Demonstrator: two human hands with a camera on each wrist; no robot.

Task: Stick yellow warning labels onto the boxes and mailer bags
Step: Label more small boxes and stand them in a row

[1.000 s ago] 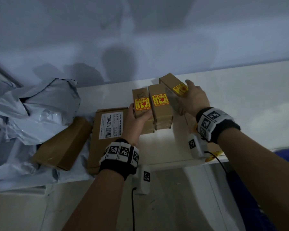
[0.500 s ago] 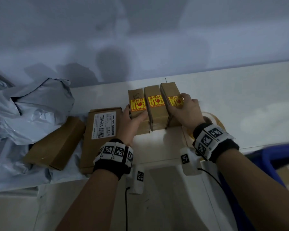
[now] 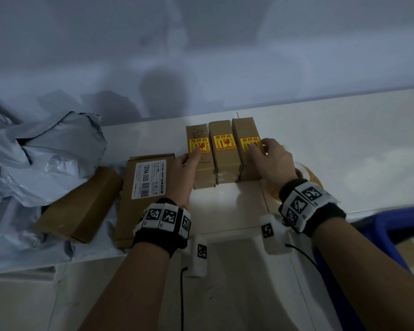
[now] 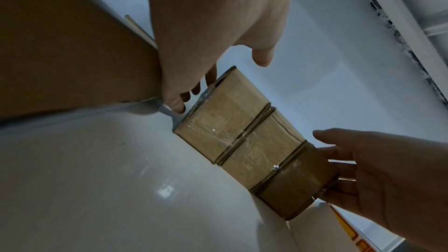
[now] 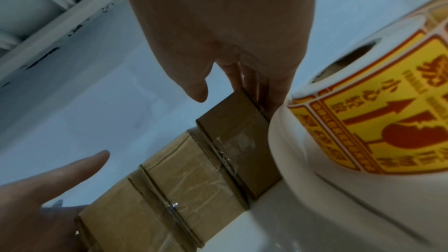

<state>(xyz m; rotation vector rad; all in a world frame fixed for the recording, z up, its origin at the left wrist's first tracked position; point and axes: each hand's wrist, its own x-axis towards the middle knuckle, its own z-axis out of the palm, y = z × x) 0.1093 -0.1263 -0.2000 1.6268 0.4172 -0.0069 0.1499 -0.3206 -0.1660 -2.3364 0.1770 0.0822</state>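
Three small cardboard boxes stand side by side on the white table [image 3: 344, 144], each with a yellow warning label on top: the left box [image 3: 202, 173], the middle box [image 3: 225, 161] and the right box [image 3: 243, 127]. My left hand [image 3: 189, 161] touches the left box, thumb on its label and straight fingers down its outer side [image 4: 177, 102]. My right hand [image 3: 261, 149] touches the right box the same way, fingers flat along its outer side [image 5: 252, 83]. The roll of yellow labels [image 5: 375, 112] stands just right of the boxes, partly hidden behind my right wrist in the head view.
A larger flat box with a white barcode label [image 3: 144, 187] lies left of my left hand, and a plain brown box [image 3: 81, 211] lies beside it. Crumpled grey mailer bags [image 3: 46, 158] fill the far left. A blue bin [image 3: 404, 225] sits below the table's right edge.
My right hand brought the third labelled box down from a tilt and set it beside the other two. Both hands now press the row from its outer sides.
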